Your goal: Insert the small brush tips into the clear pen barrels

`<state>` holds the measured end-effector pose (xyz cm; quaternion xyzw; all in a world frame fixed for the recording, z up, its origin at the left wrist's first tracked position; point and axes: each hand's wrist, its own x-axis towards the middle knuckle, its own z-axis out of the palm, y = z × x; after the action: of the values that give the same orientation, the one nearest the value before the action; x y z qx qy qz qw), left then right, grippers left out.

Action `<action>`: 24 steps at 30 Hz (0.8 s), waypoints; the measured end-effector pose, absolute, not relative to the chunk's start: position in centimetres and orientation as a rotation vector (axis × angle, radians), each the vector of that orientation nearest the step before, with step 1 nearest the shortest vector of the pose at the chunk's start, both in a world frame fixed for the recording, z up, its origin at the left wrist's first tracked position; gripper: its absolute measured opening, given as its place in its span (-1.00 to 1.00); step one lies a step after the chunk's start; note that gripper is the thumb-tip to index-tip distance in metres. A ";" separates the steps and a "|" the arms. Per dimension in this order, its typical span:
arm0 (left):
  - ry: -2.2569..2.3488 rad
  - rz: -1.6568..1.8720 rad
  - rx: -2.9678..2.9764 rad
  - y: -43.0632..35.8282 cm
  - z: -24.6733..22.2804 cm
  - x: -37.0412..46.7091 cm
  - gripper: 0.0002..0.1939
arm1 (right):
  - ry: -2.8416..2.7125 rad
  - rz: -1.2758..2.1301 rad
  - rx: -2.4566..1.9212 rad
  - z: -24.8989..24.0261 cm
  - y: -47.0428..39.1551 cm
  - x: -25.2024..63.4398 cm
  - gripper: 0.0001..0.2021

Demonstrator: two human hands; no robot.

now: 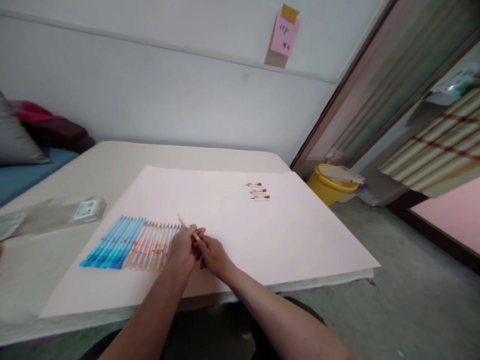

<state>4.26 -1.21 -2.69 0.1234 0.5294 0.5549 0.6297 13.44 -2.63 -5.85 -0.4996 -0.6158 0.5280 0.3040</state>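
Just above the table's front part, a slim pale pen (183, 220) is held at a slant, its white end pointing up and left. My left hand (182, 247) is closed around its middle. My right hand (216, 256) pinches the lower end, close against the left fingers. The parts of the pen under my fingers are hidden. Beside my left wrist lies a row of pens: blue pens (114, 242) at the left and pale pink-and-white pens (148, 245) at the right. My left hand and forearm cover the row's right end.
Pink paper (292, 235) covers much of the table (180, 152). Toward its back right lie three short pieces with brown tops (259, 191). A clear plastic bag (56, 215) is at the left. Beyond the right edge stands a yellow bucket (326, 187). A white wall (195, 100) stands behind.
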 end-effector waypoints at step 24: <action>1.195 1.285 0.266 -1.3 -2.6 4.4 -0.93 | -1.612 1.389 -1.325 -6.0 -2.7 13.3 -0.60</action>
<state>4.42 -1.30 -2.57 0.1163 0.5220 0.5615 0.6314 13.32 -2.72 -6.02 -0.5023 -0.6110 0.5265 0.3118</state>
